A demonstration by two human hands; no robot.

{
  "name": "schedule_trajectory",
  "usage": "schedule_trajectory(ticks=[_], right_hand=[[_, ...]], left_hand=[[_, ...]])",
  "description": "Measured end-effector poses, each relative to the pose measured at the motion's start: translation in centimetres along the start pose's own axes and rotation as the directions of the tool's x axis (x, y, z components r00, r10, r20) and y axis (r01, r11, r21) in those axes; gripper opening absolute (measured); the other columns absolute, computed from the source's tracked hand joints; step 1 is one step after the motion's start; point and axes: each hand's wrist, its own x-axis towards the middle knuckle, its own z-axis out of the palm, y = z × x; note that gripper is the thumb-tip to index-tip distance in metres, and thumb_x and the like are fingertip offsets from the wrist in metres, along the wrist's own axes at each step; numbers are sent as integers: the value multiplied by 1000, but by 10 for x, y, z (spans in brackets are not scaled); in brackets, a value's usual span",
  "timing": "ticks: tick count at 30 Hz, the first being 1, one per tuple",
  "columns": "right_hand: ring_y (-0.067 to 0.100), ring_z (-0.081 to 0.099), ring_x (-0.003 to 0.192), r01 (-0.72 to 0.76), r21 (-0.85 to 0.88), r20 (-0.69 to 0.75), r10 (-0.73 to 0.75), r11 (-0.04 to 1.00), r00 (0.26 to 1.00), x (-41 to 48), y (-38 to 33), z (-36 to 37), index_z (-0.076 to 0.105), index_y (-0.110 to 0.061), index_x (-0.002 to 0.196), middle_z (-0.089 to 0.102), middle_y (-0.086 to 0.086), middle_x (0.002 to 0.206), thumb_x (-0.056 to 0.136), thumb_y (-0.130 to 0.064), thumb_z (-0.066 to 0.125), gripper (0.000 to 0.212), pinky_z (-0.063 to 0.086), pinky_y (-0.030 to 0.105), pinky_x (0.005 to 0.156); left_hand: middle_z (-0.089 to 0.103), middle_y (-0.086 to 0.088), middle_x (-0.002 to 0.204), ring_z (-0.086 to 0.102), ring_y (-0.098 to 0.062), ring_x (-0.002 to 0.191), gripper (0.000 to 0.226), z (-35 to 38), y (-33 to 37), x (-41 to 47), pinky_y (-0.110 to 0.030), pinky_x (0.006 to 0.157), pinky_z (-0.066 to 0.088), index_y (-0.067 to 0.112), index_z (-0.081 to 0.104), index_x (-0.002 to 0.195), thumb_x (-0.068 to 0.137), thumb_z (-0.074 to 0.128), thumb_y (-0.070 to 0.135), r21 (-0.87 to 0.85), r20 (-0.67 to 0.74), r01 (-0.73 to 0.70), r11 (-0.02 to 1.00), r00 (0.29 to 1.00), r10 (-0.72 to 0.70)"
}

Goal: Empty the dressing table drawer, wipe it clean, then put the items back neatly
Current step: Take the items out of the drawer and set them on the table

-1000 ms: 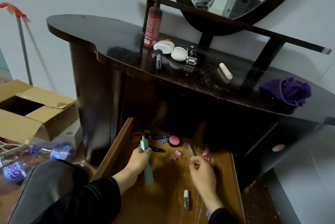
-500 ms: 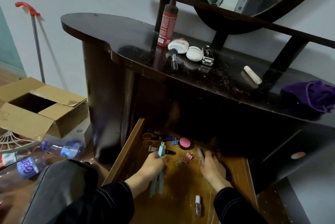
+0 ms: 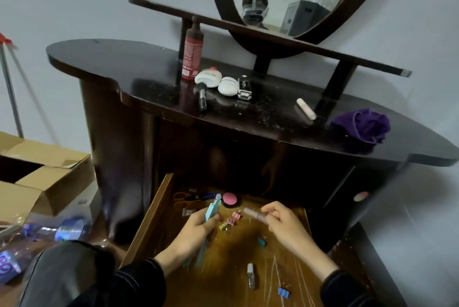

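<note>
1. Left hand (image 3: 196, 232), low in the centre of the frame, has its fingers curled round a light-blue plastic tool (image 3: 211, 210) whose tip points up towards the back of the drawer.
2. Right hand (image 3: 285, 227), just right of centre, pinches a pale pink tube (image 3: 253, 213) at its fingertips, above the drawer floor.
3. The wooden drawer (image 3: 151, 217) stands pulled out under the counter (image 3: 104, 58).
4. At its back lie a round pink compact (image 3: 229, 198) and scissors (image 3: 196, 197). Between the hands lie pink binder clips (image 3: 237, 215).
5. Nearer the bottom edge lie a teal clip (image 3: 260, 241), a small nail-polish bottle (image 3: 250, 274) and a blue binder clip (image 3: 283, 291).
6. On the counter, a red bottle (image 3: 191, 58) stands upright. Two white cases (image 3: 228, 85) and a brush (image 3: 202, 98) lie just beside it.
7. Further right lie a white tube (image 3: 306, 108) and a crumpled purple cloth (image 3: 362, 126).
8. At the left edge, an open cardboard box (image 3: 44, 177) sits on the floor.
</note>
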Motion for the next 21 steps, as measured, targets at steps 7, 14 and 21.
schedule_trajectory(ticks=[7, 14, 21], right_hand=[[-2, 49, 51, 88, 231, -59, -76, 969, 995, -47, -51, -72, 66, -24, 104, 55, -3, 68, 106, -15, 41, 27, 37, 15, 51], [2, 40, 43, 107, 406, -63, -89, 908, 994, -57, -99, -118, 68, -15, 103, 51, -5, 57, 105, -12, 43, 26, 31, 16, 43], [11, 32, 41, 92, 531, -65, -68, 842, 996, -49, -114, -154, 72, -12, 98, 51, 2, 57, 103, -11, 46, 26, 22, 20, 37]], left_hand=[[52, -11, 69, 53, -27, 53, 25, -7, 115, -39, -28, 45, 46, 9, 59, 108, 104, 49, 32, -110, 170, -315, 943, 929, 330], [48, -10, 62, 47, -23, 43, 28, -23, 250, 9, -25, 39, 38, 0, 57, 108, 105, 49, 27, -143, 46, -441, 886, 891, 451], [46, -3, 53, 41, -18, 37, 21, -22, 270, 82, -23, 35, 32, 2, 54, 101, 104, 49, 22, -65, 15, -258, 964, 966, 260]])
